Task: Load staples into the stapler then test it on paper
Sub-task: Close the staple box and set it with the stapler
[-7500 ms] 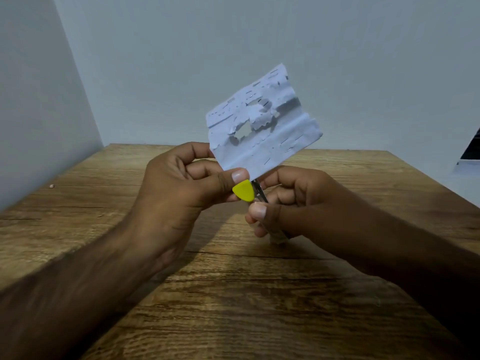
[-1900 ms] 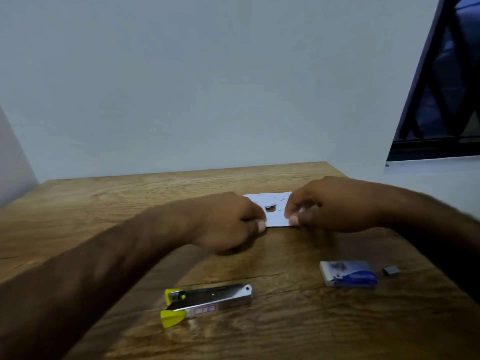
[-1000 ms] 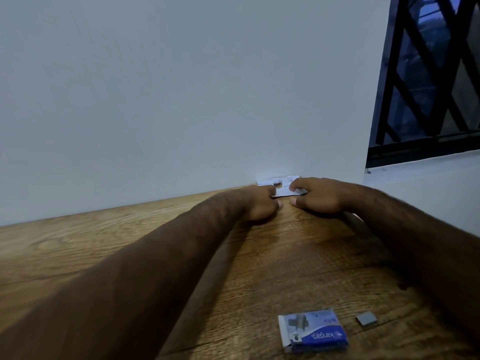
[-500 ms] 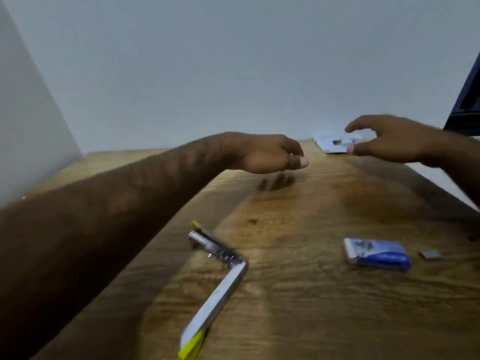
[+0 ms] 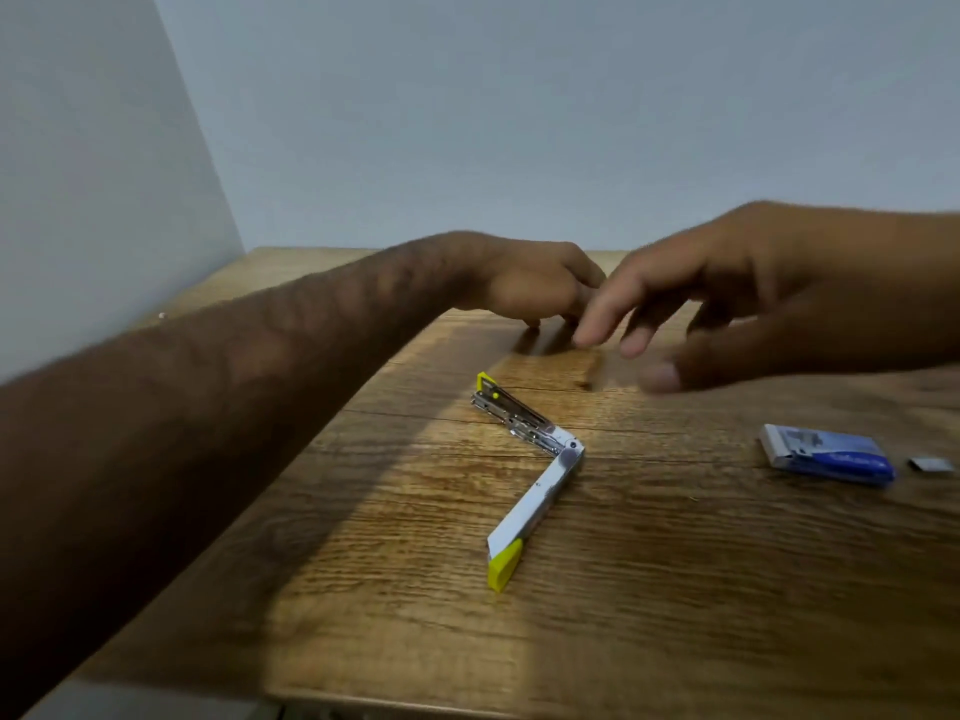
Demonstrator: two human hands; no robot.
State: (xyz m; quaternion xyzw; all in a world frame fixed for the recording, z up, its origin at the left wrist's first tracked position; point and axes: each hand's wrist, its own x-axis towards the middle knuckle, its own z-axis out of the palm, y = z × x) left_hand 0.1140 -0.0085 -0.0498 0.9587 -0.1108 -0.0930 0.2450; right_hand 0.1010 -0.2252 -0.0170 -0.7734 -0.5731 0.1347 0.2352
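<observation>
Wooden table (image 5: 675, 589) by pale walls, your empty hands above it.
Your stapler (image 5: 530, 475) lies hinged open mid-table; left hand (image 5: 530, 288) loosely curled, right hand (image 5: 727, 298) spread; staple box (image 5: 826, 459) to the right.

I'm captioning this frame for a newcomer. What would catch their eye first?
The stapler lies swung wide open in a V at the middle of the wooden table, its yellow tips standing out. Above and beyond it, the left hand and right hand hover blurred and empty. At the right sits a blue staple box with a small staple strip beside it.
</observation>
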